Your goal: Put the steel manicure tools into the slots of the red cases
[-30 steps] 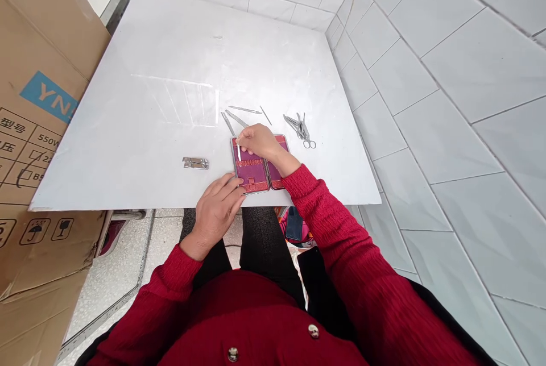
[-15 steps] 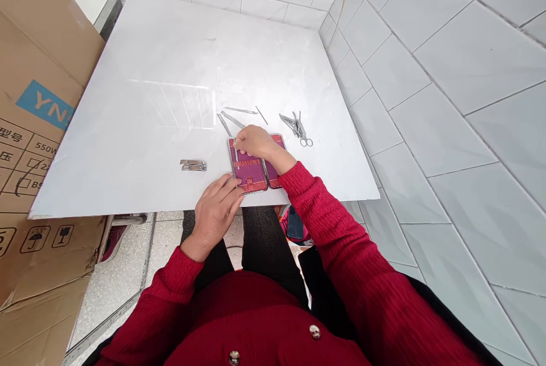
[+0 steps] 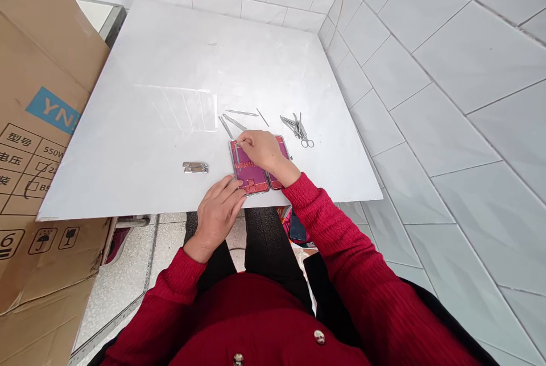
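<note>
An unfolded manicure case with a purple lining, red trim and a row of elastic loops lies near the table's front edge. My left hand holds its front left corner, fingertips on the lining and thumb at the front edge. Over the left half, my right hand is closed in a pinch on the top of a thin metal manicure tool, whose lower end lies by the loops. My right hand and wrist hide part of the case's spine and right half. Two nail clippers lie left of the case.
Behind the case lie several slim metal tools. Small scissors and nippers sit in a cluster to the right. A large cardboard box stands at the table's left side, and a tiled wall borders the right.
My right hand has shifted slightly, and more of the thin tool shows below its fingertips. The whole view has moved a little; my left hand stays on the case corner.
</note>
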`<state>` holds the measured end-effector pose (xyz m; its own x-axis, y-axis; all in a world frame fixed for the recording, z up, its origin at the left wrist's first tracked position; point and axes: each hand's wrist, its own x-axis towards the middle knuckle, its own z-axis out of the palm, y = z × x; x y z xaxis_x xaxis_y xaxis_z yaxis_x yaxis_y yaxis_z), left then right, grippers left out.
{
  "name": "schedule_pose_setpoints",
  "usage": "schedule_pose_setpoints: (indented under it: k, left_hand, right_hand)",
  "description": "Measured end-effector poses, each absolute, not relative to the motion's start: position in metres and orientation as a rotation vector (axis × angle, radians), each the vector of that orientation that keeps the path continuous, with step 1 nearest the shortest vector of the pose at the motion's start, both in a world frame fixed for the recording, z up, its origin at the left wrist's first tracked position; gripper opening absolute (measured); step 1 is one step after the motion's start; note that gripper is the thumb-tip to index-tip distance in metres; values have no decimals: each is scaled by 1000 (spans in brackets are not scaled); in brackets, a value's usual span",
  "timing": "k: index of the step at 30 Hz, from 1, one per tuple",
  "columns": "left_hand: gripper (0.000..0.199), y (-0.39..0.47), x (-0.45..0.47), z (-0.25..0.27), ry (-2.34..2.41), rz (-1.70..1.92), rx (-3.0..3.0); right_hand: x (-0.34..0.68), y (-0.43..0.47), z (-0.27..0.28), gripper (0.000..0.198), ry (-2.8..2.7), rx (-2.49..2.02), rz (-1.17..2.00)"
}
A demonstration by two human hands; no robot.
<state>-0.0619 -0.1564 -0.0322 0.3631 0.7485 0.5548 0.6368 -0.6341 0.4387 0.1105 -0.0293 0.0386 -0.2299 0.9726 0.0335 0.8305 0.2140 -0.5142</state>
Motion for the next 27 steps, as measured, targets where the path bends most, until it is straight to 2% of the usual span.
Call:
schedule_pose_setpoints:
  k: [5, 15, 27]
  left_hand:
    - [17, -156, -62, -31, 1271, 1113, 2500]
    - [14, -156, -61, -31, 1269, 1150, 2526]
    - [15, -156, -61, -32, 1272, 1159, 2540]
  right_hand:
    - [107, -32, 32, 34, -2108, -1663, 618]
    - [102, -33, 41, 41, -2263, -1708, 536]
    - [100, -32, 31, 39, -2340, -1655, 419]
